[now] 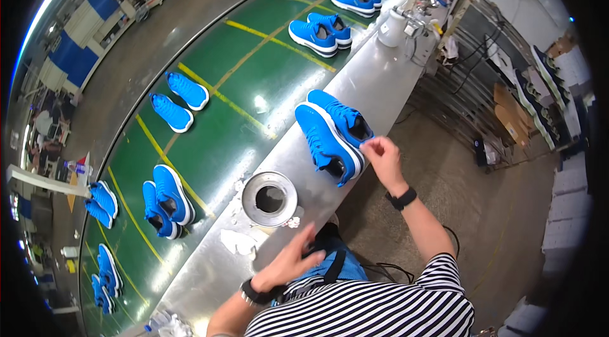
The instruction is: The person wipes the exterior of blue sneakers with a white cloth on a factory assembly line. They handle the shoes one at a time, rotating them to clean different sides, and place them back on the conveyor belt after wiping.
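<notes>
Two blue sneakers with white soles (330, 131) lie side by side on the steel ledge (374, 77) beside the conveyor. My right hand (382, 154), with a black band on its wrist, pinches the heel collar of the nearer sneaker. My left hand (288, 262), wearing a watch, hovers with fingers spread over a blue item with a black strap (336, 264) at my waist. Whether it grips that item I cannot tell.
A round metal dish with a hole (269, 198) and crumpled white paper (238, 242) sit on the ledge near my left hand. The green conveyor belt (247, 71) with yellow lines carries several pairs of blue sneakers (168, 200). Wire racks (482, 90) stand at right.
</notes>
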{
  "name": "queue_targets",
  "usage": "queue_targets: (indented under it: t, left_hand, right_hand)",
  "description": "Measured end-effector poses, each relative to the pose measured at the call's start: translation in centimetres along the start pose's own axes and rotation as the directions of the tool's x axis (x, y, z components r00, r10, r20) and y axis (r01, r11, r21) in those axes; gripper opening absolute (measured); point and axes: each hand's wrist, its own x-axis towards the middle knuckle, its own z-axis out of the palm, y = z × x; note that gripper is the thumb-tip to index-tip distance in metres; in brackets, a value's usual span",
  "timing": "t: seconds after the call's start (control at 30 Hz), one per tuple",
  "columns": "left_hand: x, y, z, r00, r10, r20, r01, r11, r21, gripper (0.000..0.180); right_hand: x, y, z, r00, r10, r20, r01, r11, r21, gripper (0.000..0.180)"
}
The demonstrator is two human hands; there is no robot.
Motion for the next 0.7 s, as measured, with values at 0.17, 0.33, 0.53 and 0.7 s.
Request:
queue_targets:
  t: [0.17,0.33,0.53,0.7]
  left_hand:
    - [17.3,2.5,0.6,0.81,0.201,-0.551,0.029,0.924,0.381,0.091]
    - [26.9,-1.2,-3.3,0.73,-0.237,-0.642,0.348,0.936,0.051,0.096]
    - [24.4,0.2,-3.6,0.803,-0.251,-0.541,0.186,0.967,-0.173,0.079]
    - [9.0,9.1,-3.7,0.868,-0.081,-0.49,-0.168,0.88,-0.444,0.055]
  right_hand:
    - [7.1,5.4,-1.1,0.993,-0.018,0.118,0.041,0.98,-0.197,0.039]
    - [10.9,10.3,1.1,0.95,0.128,0.285,-0.058,0.968,-0.242,0.055]
    - [12.2,12.7,3.2,0.878,0.252,0.406,-0.169,0.958,-0.23,0.035]
    - [11.4,14.6,2.1,0.899,0.257,0.353,-0.274,0.962,-0.003,0.033]
